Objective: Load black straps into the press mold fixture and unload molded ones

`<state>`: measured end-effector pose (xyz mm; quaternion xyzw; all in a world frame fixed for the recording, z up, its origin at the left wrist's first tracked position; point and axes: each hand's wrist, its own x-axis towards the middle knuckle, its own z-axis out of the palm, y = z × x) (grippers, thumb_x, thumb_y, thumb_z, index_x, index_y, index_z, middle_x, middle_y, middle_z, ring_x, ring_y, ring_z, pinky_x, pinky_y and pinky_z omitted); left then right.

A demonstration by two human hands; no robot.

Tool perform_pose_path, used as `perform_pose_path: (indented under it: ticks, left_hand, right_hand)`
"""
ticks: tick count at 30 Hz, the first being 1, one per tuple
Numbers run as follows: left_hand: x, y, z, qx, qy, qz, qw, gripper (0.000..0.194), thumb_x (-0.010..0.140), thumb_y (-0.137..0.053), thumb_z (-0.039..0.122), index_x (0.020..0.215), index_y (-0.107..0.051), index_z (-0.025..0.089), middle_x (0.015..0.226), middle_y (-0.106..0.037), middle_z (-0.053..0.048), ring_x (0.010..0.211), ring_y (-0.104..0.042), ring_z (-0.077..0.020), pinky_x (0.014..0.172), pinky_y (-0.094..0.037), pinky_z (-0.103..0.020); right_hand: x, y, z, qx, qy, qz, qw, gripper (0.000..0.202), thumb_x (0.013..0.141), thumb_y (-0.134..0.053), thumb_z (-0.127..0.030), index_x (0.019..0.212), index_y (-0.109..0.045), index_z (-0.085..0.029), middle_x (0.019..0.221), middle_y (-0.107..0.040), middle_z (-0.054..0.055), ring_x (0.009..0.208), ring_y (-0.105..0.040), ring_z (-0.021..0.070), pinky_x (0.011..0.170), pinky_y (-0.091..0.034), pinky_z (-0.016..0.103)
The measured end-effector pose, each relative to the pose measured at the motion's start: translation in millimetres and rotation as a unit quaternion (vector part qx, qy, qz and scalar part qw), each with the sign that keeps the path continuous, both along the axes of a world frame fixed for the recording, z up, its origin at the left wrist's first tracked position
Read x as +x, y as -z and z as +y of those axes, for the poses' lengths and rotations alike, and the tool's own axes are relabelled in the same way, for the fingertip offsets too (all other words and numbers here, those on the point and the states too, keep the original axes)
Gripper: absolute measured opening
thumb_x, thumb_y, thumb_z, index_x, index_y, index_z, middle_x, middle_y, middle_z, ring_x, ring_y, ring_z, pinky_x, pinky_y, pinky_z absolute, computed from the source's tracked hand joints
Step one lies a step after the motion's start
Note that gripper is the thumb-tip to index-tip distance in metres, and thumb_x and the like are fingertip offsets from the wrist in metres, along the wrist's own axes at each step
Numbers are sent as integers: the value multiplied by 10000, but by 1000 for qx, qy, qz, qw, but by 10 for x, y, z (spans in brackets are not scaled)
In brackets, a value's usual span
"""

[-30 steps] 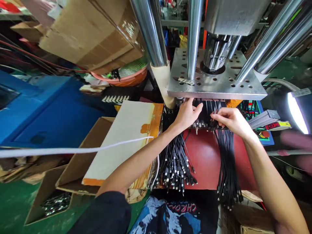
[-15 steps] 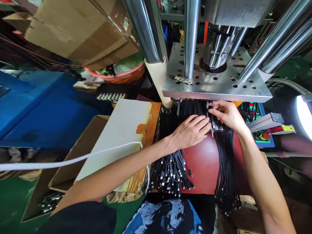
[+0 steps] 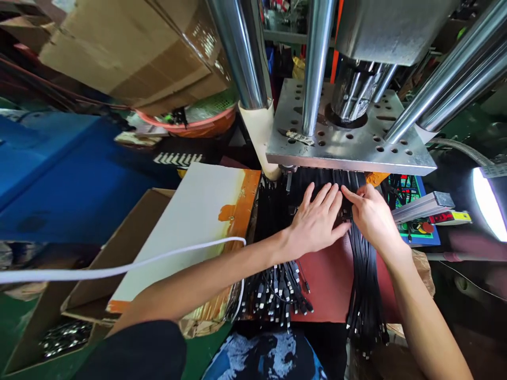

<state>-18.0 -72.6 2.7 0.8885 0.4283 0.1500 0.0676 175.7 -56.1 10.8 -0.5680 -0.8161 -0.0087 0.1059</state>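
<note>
Under the press plate (image 3: 350, 158), black cables (image 3: 325, 177) lie side by side across a dark metal fixture, mostly covered by my hands and the plate. My left hand (image 3: 317, 219) rests palm down over the cables and the fixture's front, fingers spread, holding nothing. Close to its right, my right hand (image 3: 374, 219) touches the cables at the fixture's right part. One digit of it stretches left and presses down; the others are curled, and whatever is under them is hidden. A bundle of black cables (image 3: 362, 285) hangs from the fixture over the red work surface (image 3: 328, 285).
More cables with metal plugs (image 3: 277, 290) lie at the left. Steel columns (image 3: 317, 68) surround the plate. A white-topped board (image 3: 174, 211) and cardboard box (image 3: 114, 264) stand left, crossed by a white cord (image 3: 158, 253). Control buttons (image 3: 425, 227) and a bright lamp (image 3: 489, 203) are right.
My right hand has let go of the strand it pinched and now presses lower on the cables. My left hand's fingers have spread, its thumb reaching right. The view has shifted slightly.
</note>
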Motion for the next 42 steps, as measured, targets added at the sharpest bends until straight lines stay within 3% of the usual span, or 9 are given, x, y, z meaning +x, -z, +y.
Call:
perform_pose_path:
  ticks: [16, 19, 22, 27, 32, 35, 37, 40, 42]
  left_hand:
    - [100, -121, 1140, -20, -8, 29, 999, 449, 1110, -335, 243, 1318, -675, 34, 1349, -710, -240, 1286, -670, -329, 1123, -493, -454]
    - [-139, -156, 713, 5, 21, -72, 997, 415, 1074, -480, 241, 1430, -603, 67, 1501, -625, -197, 1399, -591, -297, 1210, -441, -448]
    - [-581, -288, -150, -48, 1, -203, 978, 290, 1049, -534, 233, 1254, -702, 117, 1338, -724, -137, 1254, -671, -247, 1143, -506, -404]
    - [-1162, -408, -1494, -474, -109, -231, 843, 308, 1055, -568, 371, 1273, -730, 226, 1199, -784, -72, 1098, -742, -222, 1006, -583, -353]
    - [-950, -46, -1981, -702, -109, -437, 552, 738, 940, -773, 430, 1593, -471, 266, 1530, -619, -147, 1397, -615, -273, 1198, -481, -424]
    - [-669, 128, -1986, -682, -166, -582, 410, 491, 965, -746, 439, 1374, -665, 180, 1120, -792, -117, 1051, -764, -209, 980, -591, -332]
    - [-563, 159, -1938, -672, -174, -585, 420, 392, 990, -711, 456, 1229, -733, 147, 878, -787, -65, 811, -750, -153, 835, -597, -273]
    - [-518, 149, -1874, -669, -144, -490, 540, 443, 1004, -675, 516, 1197, -754, 126, 941, -824, -102, 869, -768, -176, 890, -597, -294]
    - [-499, 157, -1853, -674, -117, -416, 599, 510, 1001, -657, 557, 1233, -756, 114, 1099, -827, -152, 1022, -783, -228, 993, -591, -352]
  right_hand:
    - [-245, -128, 1020, -28, 87, -36, 995, 429, 1014, -353, -89, 1318, -625, 44, 1221, -709, 282, 1136, -660, 341, 996, -497, 472]
    - [-310, -103, 421, -15, 91, -5, 996, 383, 1011, -375, -118, 1287, -630, -44, 1222, -689, 253, 1114, -661, 345, 928, -522, 456]
    - [-504, 114, -644, -49, 65, 69, 994, 237, 1041, -442, -249, 1134, -638, -153, 1070, -681, 156, 880, -667, 264, 735, -516, 358]
    - [-816, 412, -1848, -258, 59, 149, 953, 166, 1052, -495, -247, 940, -605, -190, 905, -640, 65, 800, -628, 217, 670, -436, 324]
    - [-552, 127, -2359, -390, 88, 407, 821, 234, 1040, -545, -339, 851, -591, -209, 805, -598, -7, 732, -545, 142, 681, -425, 267]
    - [-434, 144, -2783, -525, 106, 462, 707, 296, 964, -675, -485, 876, -688, -202, 781, -609, -9, 736, -534, 139, 653, -422, 245]
    - [-481, 319, -2993, -525, 222, 542, 618, 451, 894, -705, -651, 949, -717, -203, 742, -557, -27, 631, -469, 111, 543, -368, 221]
    - [-680, 622, -3121, -368, 406, 683, 483, 603, 816, -687, -800, 919, -658, -207, 694, -450, -68, 493, -289, 60, 421, -219, 194]
    - [-809, 723, -3165, -293, 431, 728, 445, 613, 821, -668, -819, 837, -607, -209, 634, -399, -87, 460, -214, 47, 407, -171, 191]
